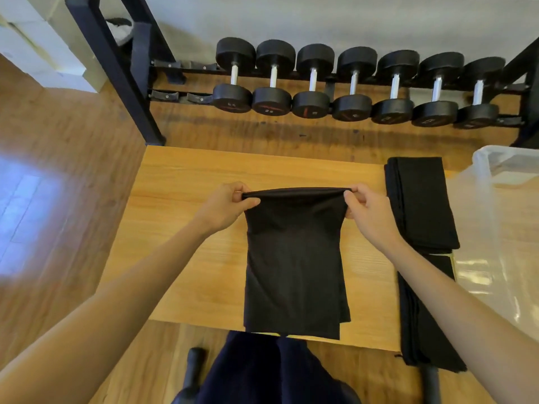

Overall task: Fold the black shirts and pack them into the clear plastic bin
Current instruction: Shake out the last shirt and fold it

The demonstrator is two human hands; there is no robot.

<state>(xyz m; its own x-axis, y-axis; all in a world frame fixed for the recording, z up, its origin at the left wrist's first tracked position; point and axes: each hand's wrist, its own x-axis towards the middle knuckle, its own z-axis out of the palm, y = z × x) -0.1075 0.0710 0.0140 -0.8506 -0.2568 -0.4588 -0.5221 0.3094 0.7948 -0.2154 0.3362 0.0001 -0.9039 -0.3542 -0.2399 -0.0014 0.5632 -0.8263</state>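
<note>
Nearest, a black shirt (294,263) folded into a long strip hangs from the wooden table (186,243) edge up to the person's hands, its lower end overlapping the table's near edge above dark-clothed legs. Both hands pinch its top edge, the left hand (226,207) at the left corner and the right hand (367,211) at the right, fingers curled round the cloth and lifting it off the table. Just right lie more folded black shirts (420,202) in a stack, beside the clear plastic bin (495,182) at the right edge, and beyond the table a dumbbell rack (350,83) stands against the wall.
</note>
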